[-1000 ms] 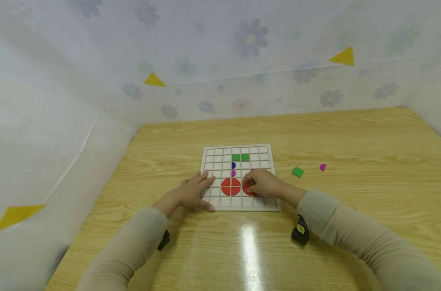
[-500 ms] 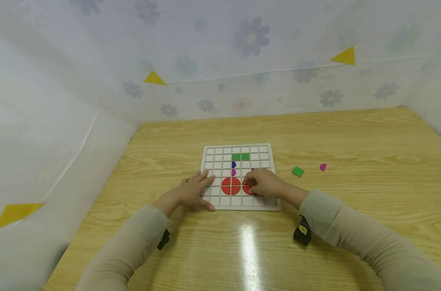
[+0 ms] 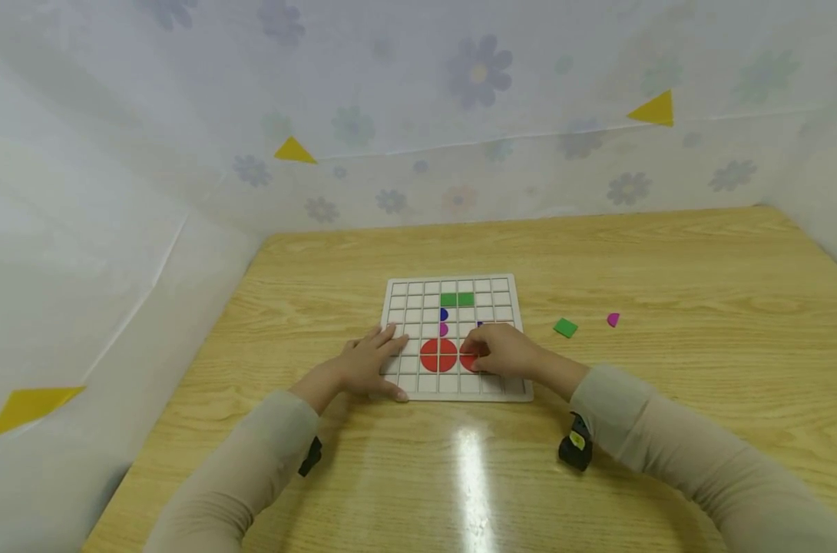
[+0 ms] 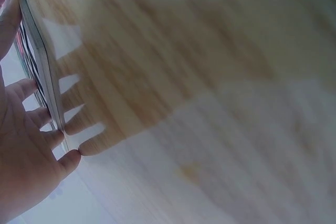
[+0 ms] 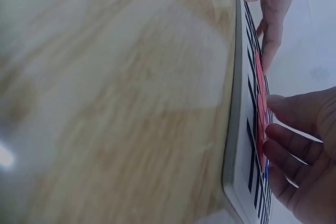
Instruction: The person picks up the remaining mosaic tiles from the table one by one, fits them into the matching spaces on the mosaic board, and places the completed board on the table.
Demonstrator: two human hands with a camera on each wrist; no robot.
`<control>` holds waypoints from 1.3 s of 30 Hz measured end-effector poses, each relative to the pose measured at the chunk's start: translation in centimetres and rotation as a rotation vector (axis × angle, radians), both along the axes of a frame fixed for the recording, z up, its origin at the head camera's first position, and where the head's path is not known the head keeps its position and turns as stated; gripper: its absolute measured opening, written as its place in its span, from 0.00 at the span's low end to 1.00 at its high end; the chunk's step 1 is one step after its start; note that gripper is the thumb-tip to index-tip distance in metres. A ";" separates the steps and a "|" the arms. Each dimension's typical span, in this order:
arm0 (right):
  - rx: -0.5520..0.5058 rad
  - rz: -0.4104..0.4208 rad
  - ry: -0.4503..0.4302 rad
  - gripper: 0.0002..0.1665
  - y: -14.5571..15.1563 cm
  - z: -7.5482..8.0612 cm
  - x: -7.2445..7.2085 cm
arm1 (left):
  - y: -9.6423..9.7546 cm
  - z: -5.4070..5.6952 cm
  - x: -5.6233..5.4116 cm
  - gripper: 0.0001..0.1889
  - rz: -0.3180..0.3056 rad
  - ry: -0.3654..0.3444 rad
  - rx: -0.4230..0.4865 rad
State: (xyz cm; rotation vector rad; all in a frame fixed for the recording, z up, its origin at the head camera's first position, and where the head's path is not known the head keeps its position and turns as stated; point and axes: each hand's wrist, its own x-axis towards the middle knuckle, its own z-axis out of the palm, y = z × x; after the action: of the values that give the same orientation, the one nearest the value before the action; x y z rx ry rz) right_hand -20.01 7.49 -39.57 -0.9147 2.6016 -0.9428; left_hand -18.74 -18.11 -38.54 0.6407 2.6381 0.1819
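Note:
A white gridded board (image 3: 460,388) lies flat on the table. My left hand (image 3: 370,365) rests spread on its left edge, fingers on top and thumb near the lower corner. A full red circle (image 3: 438,355), split by grid lines, sits in the middle. To its right, my right hand (image 3: 504,349) pinches at a second rounded red piece (image 3: 468,361) with curled thumb and fingers; much of that piece is hidden beneath the hand. In the right wrist view, the fingertips (image 5: 270,148) meet the red shapes on the board's face. Blue shows beside the knuckles.
Two green squares (image 3: 456,299), a blue half-circle (image 3: 444,314) and a magenta half-circle (image 3: 444,329) sit higher on the board. Right of it lie a loose green square (image 3: 565,328) and a magenta piece (image 3: 613,319). A patterned white curtain (image 3: 418,184) hangs behind the table.
The right hand has shifted very slightly over the red piece, and its wrist a little to the right. My left hand stays where it was.

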 end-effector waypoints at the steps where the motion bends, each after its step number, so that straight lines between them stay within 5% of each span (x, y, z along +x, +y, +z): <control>1: 0.000 -0.002 0.007 0.11 0.1 0.0 0.0 | 0.0 0.0 0.0 0.50 -0.002 0.002 0.001; 27: -0.057 -0.134 -0.064 0.12 4.8 1.0 0.3 | 0.0 -0.2 0.0 0.50 0.008 -0.008 0.001; 39: -0.010 -0.189 -0.006 0.13 7.2 1.0 0.1 | -0.1 -0.4 0.0 0.51 0.004 0.008 0.004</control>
State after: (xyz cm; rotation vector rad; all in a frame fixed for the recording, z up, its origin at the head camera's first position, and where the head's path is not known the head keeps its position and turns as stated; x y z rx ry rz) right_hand -19.87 14.73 -38.58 -0.6752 2.7181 -1.0022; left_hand -18.74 -18.23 -38.96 0.6382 2.6475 0.1864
